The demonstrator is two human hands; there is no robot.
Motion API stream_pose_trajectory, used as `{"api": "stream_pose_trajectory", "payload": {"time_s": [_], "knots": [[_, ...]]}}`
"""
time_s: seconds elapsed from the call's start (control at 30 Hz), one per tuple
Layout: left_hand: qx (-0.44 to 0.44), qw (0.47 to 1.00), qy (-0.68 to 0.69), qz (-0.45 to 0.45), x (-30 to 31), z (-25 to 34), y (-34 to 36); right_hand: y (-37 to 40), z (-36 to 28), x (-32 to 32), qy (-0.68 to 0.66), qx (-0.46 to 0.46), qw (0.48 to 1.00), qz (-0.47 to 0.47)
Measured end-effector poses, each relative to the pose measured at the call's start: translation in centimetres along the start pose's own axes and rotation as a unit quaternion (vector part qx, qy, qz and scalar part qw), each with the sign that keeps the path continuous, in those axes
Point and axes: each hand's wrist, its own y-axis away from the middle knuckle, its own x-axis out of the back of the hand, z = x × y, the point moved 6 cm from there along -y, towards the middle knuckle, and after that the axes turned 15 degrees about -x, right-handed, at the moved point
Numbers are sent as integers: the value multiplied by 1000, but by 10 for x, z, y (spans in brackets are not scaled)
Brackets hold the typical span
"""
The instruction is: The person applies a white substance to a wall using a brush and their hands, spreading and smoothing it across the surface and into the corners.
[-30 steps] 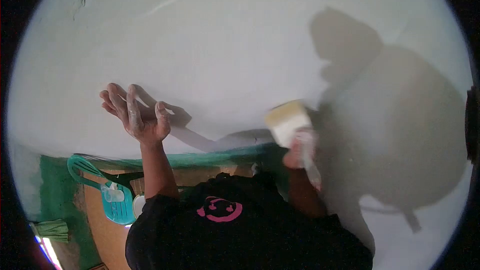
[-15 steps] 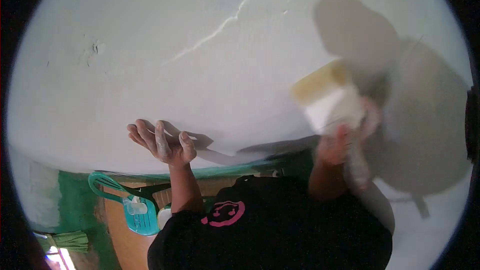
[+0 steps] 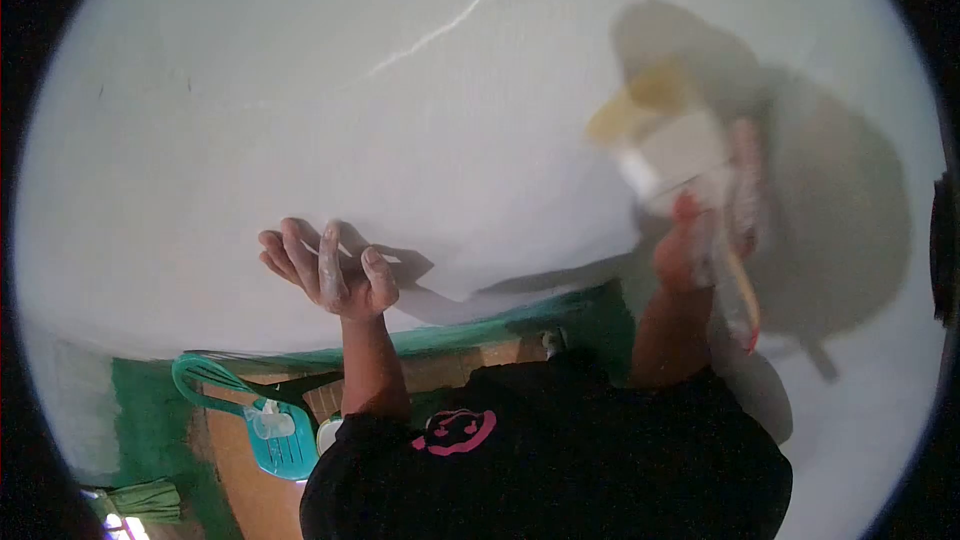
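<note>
Down at the green floor (image 3: 150,410), a brown board (image 3: 232,460) lies flat across it, running along the foot of the wall. On the board sits a teal plastic piece with a slotted handle (image 3: 290,450), and a small clear container (image 3: 266,425) rests on top of that. Just beside it there's a white round thing (image 3: 330,432), partly hidden. Off in the lower left corner, a green bundle (image 3: 140,500) lies on the floor.

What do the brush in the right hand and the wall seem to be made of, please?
Brush: pale yellowish bristles, fibre unclear through blur; handle looks wooden, tan with a red tip, paint-smeared. Wall: plaster or cement, matte white, judging by its hairline crack.
</note>
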Motion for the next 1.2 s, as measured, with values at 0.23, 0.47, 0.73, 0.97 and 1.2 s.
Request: {"api": "stream_pose_trajectory", "payload": {"time_s": [0.23,0.47,0.73,0.97,1.2], "knots": [[26,1000,-13,6,1,-1,1,-41,-77,-1,96,99,990,-39],[51,998,-7,21,2,-3,3,-72,-77,27,145,122,977,-100],[38,999,-30,10,9,-2,-12,-79,-108,0,12,169,983,-73],[-18,998,-55,-23,14,-9,-57,-76,-62,21,-306,-59,950,-13],[-21,995,-91,-43,8,5,-89,-38,-71,16,90,130,984,82]]}}
